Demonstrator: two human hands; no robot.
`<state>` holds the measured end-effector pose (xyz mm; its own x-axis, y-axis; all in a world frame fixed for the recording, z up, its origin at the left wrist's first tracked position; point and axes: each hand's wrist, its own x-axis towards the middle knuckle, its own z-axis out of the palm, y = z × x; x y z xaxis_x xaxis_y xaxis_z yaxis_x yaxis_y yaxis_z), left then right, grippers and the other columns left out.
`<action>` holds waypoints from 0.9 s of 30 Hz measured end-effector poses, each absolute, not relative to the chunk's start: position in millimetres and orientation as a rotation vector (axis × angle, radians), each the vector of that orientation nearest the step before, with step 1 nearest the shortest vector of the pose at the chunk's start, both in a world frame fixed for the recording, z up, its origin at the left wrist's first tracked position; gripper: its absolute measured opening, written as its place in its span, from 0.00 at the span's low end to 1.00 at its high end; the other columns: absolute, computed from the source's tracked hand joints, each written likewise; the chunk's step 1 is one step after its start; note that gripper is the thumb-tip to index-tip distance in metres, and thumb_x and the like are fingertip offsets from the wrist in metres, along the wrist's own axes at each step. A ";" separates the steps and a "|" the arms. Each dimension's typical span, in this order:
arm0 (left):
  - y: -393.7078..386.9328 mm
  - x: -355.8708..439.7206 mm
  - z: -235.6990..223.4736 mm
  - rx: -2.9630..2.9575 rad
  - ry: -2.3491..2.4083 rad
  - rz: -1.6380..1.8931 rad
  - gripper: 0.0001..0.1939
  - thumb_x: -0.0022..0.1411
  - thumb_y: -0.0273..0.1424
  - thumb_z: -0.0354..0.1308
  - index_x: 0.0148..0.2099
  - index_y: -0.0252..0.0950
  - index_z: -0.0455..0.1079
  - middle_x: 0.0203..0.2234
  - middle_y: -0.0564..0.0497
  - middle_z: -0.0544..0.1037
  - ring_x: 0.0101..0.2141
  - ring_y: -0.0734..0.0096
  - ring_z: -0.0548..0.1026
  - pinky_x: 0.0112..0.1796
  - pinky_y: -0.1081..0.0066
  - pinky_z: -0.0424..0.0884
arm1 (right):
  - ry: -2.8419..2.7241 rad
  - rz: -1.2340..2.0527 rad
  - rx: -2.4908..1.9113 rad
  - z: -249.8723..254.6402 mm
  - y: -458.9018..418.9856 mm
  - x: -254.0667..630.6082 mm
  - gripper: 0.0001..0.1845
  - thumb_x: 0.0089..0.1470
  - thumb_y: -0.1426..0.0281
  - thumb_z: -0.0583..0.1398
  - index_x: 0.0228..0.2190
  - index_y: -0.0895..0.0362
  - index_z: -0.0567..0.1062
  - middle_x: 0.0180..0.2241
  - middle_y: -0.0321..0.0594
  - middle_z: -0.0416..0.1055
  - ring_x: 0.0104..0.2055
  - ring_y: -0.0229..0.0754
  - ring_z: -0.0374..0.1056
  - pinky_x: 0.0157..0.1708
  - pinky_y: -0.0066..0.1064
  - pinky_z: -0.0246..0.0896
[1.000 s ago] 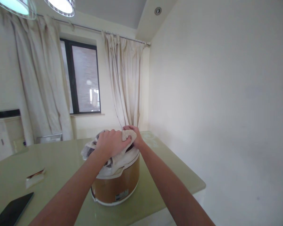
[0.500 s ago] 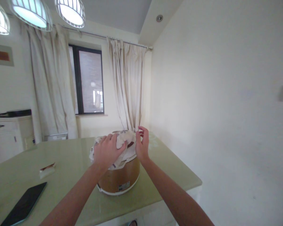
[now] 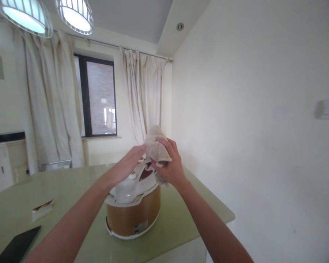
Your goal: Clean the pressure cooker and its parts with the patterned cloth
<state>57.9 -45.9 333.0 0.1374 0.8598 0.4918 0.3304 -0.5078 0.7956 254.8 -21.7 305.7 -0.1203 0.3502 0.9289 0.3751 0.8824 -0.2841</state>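
Observation:
A rice cooker [image 3: 123, 218] with a brown body and a white lid [image 3: 127, 191] stands on the green tabletop, its lid down. Above the far right part of the lid, a bunched light cloth [image 3: 154, 143] is in my right hand [image 3: 174, 166], fingers wrapped round its side. My left hand [image 3: 129, 160] hovers over the lid's left side with fingers stretched out, the tips at the cloth's left edge. Whether those fingertips press on the cloth I cannot tell. Part of the lid is hidden behind the hands and cloth.
The green table [image 3: 79, 186] reaches to the white wall [image 3: 249, 128] on the right. A dark flat tablet-like slab [image 3: 18, 245] and a small white packet [image 3: 42, 210] lie at left. Behind are curtains [image 3: 48, 106] and a window [image 3: 101, 96]; lamps [image 3: 75, 16] hang above.
The cloth, spread over the lid before, is now bunched up and raised off it at the right. My right hand has closed on it; my left hand has come off its top. The view has shifted slightly.

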 end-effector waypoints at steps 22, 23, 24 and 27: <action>16.2 -11.9 257.2 2.004 1.925 1.070 0.37 0.70 0.54 0.44 0.72 0.42 0.63 0.58 0.42 0.81 0.55 0.47 0.80 0.57 0.53 0.70 | -1.807 0.694 -1.164 275.9 127.5 197.2 0.08 0.49 0.64 0.67 0.31 0.54 0.82 0.32 0.40 0.81 0.40 0.50 0.76 0.41 0.36 0.68; 17.5 -12.3 256.9 2.000 1.908 1.085 0.37 0.70 0.54 0.44 0.72 0.42 0.63 0.58 0.43 0.81 0.54 0.48 0.80 0.57 0.54 0.71 | -1.796 0.698 -1.136 273.7 122.6 200.1 0.08 0.50 0.63 0.67 0.31 0.54 0.82 0.32 0.39 0.80 0.40 0.49 0.76 0.41 0.36 0.68; 18.9 -12.7 256.7 1.992 1.894 1.090 0.37 0.70 0.55 0.43 0.72 0.42 0.63 0.58 0.43 0.81 0.54 0.49 0.80 0.57 0.54 0.71 | -1.779 0.698 -1.115 271.4 115.8 203.9 0.09 0.52 0.62 0.66 0.32 0.54 0.82 0.33 0.39 0.80 0.40 0.49 0.76 0.42 0.36 0.68; 22.4 -13.6 256.5 1.963 1.873 1.080 0.38 0.70 0.56 0.42 0.72 0.42 0.62 0.59 0.43 0.81 0.57 0.48 0.78 0.60 0.53 0.68 | -1.727 0.629 -1.110 264.3 87.7 217.0 0.11 0.55 0.61 0.64 0.34 0.54 0.82 0.35 0.39 0.81 0.42 0.49 0.76 0.44 0.36 0.68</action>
